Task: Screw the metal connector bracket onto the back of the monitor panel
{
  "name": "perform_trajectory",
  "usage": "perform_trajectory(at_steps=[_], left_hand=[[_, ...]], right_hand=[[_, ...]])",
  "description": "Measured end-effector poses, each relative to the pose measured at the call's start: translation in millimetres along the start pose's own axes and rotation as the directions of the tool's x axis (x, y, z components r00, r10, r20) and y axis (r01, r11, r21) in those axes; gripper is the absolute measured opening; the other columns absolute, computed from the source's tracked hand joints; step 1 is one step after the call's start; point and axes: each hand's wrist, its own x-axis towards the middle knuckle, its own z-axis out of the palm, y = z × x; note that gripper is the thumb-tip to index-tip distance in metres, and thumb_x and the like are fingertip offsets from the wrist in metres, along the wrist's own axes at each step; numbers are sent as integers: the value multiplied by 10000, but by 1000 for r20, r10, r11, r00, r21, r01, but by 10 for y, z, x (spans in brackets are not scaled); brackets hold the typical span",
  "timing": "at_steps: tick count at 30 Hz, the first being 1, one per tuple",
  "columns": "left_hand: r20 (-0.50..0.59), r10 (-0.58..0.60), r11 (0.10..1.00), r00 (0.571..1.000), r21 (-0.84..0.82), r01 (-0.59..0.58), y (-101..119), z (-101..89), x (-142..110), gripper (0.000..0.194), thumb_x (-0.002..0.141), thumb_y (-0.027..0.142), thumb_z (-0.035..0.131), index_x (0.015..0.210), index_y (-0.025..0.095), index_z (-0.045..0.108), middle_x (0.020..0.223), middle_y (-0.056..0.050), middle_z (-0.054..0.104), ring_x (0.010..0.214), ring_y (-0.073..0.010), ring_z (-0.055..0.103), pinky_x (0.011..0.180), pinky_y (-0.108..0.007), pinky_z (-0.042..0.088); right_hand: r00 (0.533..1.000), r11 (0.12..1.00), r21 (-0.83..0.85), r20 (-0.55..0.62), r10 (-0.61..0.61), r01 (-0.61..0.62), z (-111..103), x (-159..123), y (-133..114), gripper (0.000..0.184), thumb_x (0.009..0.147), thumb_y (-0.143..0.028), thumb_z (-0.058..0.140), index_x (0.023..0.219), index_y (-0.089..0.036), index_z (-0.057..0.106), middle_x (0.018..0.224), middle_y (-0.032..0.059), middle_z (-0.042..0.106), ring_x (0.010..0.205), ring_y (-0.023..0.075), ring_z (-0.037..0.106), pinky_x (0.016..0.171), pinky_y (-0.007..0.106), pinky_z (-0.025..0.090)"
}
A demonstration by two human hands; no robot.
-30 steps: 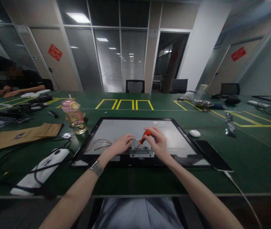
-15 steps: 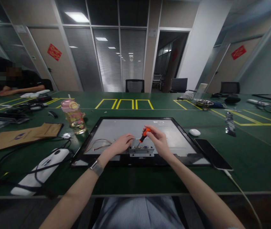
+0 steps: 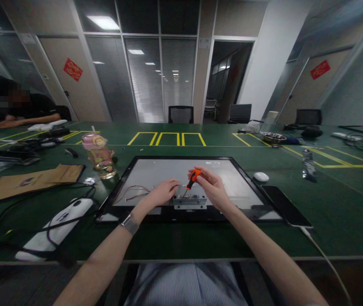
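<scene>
A display panel (image 3: 165,170) lies flat before me with its grey back up and a black frame around it. Near its front edge stands a metal bracket (image 3: 190,202) with connectors and small parts along it. My right hand (image 3: 212,187) grips an orange and black screwdriver (image 3: 193,179), tilted, its shaft pointing down into the parts behind the bracket; the tip is too small to make out. My left hand (image 3: 164,192) is closed at the bracket's left end, its fingertips partly hidden. Thin wires (image 3: 133,192) run over the panel on the left.
To the left are a pink-lidded bottle (image 3: 98,155), a brown paper bag (image 3: 34,182) and a white power strip (image 3: 55,229) with black cables. A phone (image 3: 286,206) on a charging cord and a white case (image 3: 261,177) lie right. A person (image 3: 24,104) sits at far left.
The screwdriver has turned slightly in my right hand, and the right fingers have shifted around its handle. My left hand and the panel look unmoved.
</scene>
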Motion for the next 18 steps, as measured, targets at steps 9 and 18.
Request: perform_trajectory(at_steps=[9,18], left_hand=[[0,-13,1000,1000,15,13,-17,5,3,337,942,260,358,1164,167,594,1245,-78,592,1142,-198,551,1040,-331,394],[-15,8,1000,1000,-19,-8,-31,22,4,317,942,257,369,1157,196,594,1205,-61,606,1103,-192,561,1014,-329,408]], right_hand=[[992,991,121,-109,69,-55,-33,33,12,183,730,-360,747,875,-255,708,881,2,677,838,152,623,873,352,487],[990,998,62,139,-10,1,24,1,-66,228,900,-399,554,1060,-260,638,1003,54,706,973,208,667,969,443,457]])
